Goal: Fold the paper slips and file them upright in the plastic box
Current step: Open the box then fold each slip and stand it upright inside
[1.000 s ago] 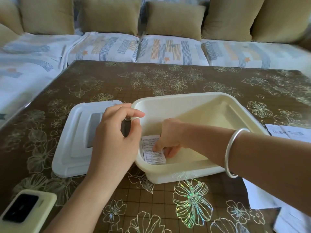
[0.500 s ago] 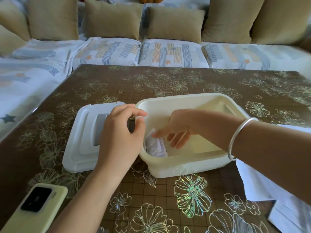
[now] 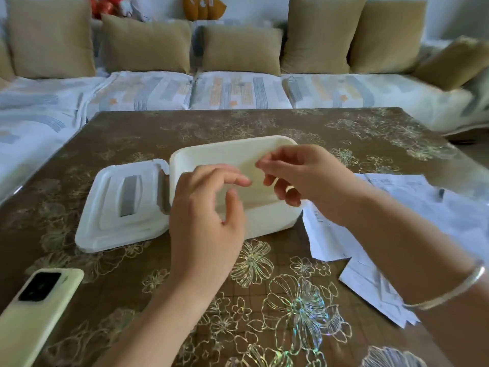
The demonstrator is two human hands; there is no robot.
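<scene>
Both hands above the open box, holding nothing.
The left hand (image 3: pixel 209 207) and right hand (image 3: pixel 304 176) hover over the box (image 3: pixel 270 219) in the middle of the worktop (image 3: pixel 264 123). Their fingers (image 3: pixel 232 178) are loosely curled and apart, with the tips of the two hands close to each other. The paper slips (image 3: pixel 423 207) lie flat just right of the box; their print is too blurred to read. The lid (image 3: pixel 119 207) touches the box on its left, and a phone (image 3: pixel 34 313) lies near the front left corner.

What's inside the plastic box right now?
Inside the plastic box only bare cream wall shows. The left hand and right hand cover much of its floor, so any slip there is hidden.
</scene>
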